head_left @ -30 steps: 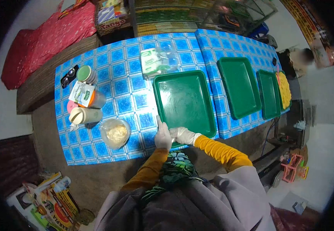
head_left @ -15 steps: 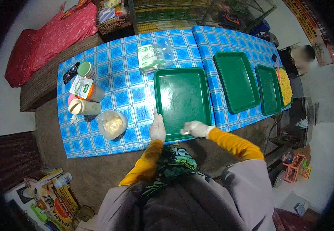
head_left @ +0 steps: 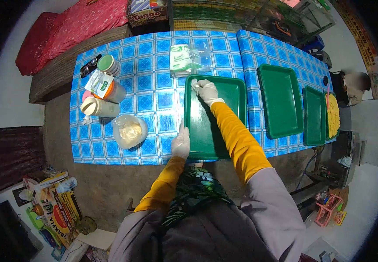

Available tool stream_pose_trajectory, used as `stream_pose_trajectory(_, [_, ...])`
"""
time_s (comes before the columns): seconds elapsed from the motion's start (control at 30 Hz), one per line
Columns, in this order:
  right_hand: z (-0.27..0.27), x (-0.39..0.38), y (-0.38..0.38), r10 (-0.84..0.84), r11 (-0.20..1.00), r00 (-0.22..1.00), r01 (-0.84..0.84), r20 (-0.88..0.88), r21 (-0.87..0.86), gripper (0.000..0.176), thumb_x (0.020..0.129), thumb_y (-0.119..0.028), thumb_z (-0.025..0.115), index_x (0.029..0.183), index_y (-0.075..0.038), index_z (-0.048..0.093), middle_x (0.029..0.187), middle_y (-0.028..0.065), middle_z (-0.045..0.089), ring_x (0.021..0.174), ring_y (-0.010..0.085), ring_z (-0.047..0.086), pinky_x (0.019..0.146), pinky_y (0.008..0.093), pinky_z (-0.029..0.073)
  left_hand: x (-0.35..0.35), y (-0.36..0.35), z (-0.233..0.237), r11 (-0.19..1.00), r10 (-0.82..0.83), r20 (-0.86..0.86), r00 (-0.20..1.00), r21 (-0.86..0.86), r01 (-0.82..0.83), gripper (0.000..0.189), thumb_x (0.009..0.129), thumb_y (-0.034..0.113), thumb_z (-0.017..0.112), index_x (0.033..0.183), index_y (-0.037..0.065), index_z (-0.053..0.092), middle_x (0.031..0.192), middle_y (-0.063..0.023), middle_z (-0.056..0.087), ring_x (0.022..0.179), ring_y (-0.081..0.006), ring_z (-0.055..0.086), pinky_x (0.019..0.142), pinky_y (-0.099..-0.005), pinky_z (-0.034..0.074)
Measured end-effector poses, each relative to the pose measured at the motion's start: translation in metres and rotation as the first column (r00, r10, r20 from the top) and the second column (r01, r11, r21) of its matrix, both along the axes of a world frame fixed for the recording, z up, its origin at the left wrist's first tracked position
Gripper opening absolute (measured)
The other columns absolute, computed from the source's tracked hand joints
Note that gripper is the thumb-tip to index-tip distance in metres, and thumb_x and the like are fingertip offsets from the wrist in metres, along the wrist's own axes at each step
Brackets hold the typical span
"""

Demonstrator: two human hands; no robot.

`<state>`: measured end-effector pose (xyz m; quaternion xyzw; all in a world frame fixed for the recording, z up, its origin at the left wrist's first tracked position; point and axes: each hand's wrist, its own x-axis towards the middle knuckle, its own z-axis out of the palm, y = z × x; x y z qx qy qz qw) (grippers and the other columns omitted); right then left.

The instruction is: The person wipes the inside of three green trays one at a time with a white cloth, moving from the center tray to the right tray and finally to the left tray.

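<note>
A green tray [head_left: 215,131] lies on the table in front of me, its surface shiny. My right hand [head_left: 207,92], in a white glove, reaches to the tray's far left corner. Its fingers are closed on a crumpled white tissue [head_left: 194,84], pressed to the tray. At the tray's near left side, my gloved left hand [head_left: 181,143] rests against the rim with its fingers stretched out. Just beyond the tray is a pack of tissues [head_left: 180,59] in clear plastic.
A bag of pale yellowish contents [head_left: 130,132] stands left, near a cream tumbler [head_left: 98,107], an orange-lidded container [head_left: 115,92] and green cups [head_left: 107,63]. Other green trays [head_left: 281,102] lie right, one with a yellow mass [head_left: 333,115]. A person [head_left: 355,87] is at far right.
My right hand has moved from the tray's near edge to its far left corner. My left hand remains at the left rim. The whole view has shifted slightly.
</note>
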<state>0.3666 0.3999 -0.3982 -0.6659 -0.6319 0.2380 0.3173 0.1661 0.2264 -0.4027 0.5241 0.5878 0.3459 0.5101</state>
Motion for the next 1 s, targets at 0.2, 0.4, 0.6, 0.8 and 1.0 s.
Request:
stream_pose_trajectory(0.2, [0.004,-0.029,-0.167,0.574,0.817,0.787,-0.532,0.225,-0.223,0.013,0.091,-0.023,0.064,0.096,-0.013,0.068,0.092,0.0143,0.064,0.084,0.0363,0.066,0.078,0.0457,0.055,0.002,0.003,0.006,0.999,0.047,0.083,0.995,-0.012,-0.046,0.048,0.106,0.032,0.049,0.152,0.021,0.042,0.062,-0.0026,0.047,0.06,-0.0106,0.044,0.057,-0.0308,0.042])
stream_pose_trajectory(0.4, [-0.027,0.004,-0.072,0.021,0.998,0.993,-0.013,0.119,-0.068,0.027,0.096,-0.034,0.062,0.092,-0.01,0.073,0.091,0.0184,0.071,0.086,0.0346,0.068,0.075,0.0431,0.054,0.0,0.002,0.033,0.975,0.085,0.222,0.971,-0.22,-0.035,0.048,0.107,0.025,0.05,0.151,0.007,0.044,0.109,0.0016,0.063,0.089,-0.0048,0.052,0.082,-0.0201,0.045])
stream_pose_trajectory(0.6, [-0.01,-0.038,-0.099,0.313,0.927,0.931,-0.342,0.186,0.152,0.008,0.091,-0.013,0.056,0.091,-0.009,0.063,0.089,0.0148,0.064,0.079,0.0354,0.065,0.07,0.0442,0.054,-0.003,0.0,0.004,0.995,0.001,-0.014,1.0,-0.104,-0.003,0.049,0.105,0.029,0.049,0.152,0.016,0.042,0.069,-0.0023,0.058,0.065,-0.0111,0.05,0.062,-0.0343,0.045])
stream_pose_trajectory(0.8, [0.015,-0.035,-0.198,0.784,0.601,0.619,-0.731,0.058,-0.325,0.014,0.094,-0.019,0.056,0.1,-0.012,0.068,0.104,0.0143,0.065,0.092,0.0369,0.066,0.078,0.045,0.054,0.008,0.0,0.02,0.995,0.038,0.026,0.999,-0.089,-0.035,0.049,0.106,0.029,0.048,0.152,0.013,0.043,0.112,-0.0062,0.069,0.088,-0.01,0.055,0.081,-0.0293,0.047])
stream_pose_trajectory(1.0, [0.01,0.055,-0.149,0.682,0.728,0.713,-0.639,0.164,-0.248,0.036,0.098,-0.044,0.057,0.094,-0.012,0.073,0.084,0.0138,0.067,0.073,0.0359,0.066,0.066,0.0463,0.054,0.007,0.0,0.038,0.973,0.011,0.031,0.999,-0.229,-0.004,0.048,0.106,0.028,0.048,0.152,0.014,0.042,0.125,-0.0034,0.067,0.102,-0.0074,0.056,0.088,-0.0235,0.044])
